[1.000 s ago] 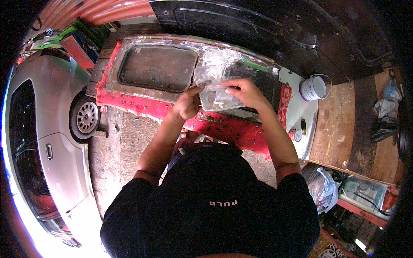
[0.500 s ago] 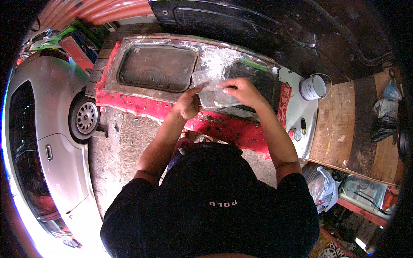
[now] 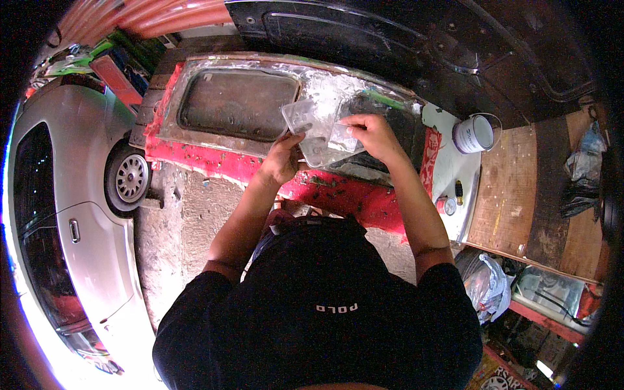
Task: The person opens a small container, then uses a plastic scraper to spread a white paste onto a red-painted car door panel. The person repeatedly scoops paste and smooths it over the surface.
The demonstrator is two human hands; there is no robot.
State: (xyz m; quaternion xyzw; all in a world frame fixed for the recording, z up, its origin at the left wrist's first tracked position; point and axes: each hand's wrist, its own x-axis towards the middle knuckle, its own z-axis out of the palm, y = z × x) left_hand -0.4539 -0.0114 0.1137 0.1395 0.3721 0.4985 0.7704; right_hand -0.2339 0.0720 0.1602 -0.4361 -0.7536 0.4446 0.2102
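Observation:
My left hand grips the near left edge of a clear, round-cornered plastic sheet or lid, thumb on top. My right hand pinches a thin, pale, flat spreader, which is over the right part of the plastic; whether it touches is hard to tell. Beyond and beneath both hands lies a worn vehicle door panel, flat, with a dark window area on its left. White filler-like smears cover its middle.
Red cloth hangs from the panel's near side. To the right stand a white pail, a small can and a dark-and-yellow screwdriver-like handle. A silver car is at left. A large black panel leans behind.
The clear plastic has tilted and shifted slightly left and nearer. My right hand has moved a little right and its pale spreader shows more plainly.

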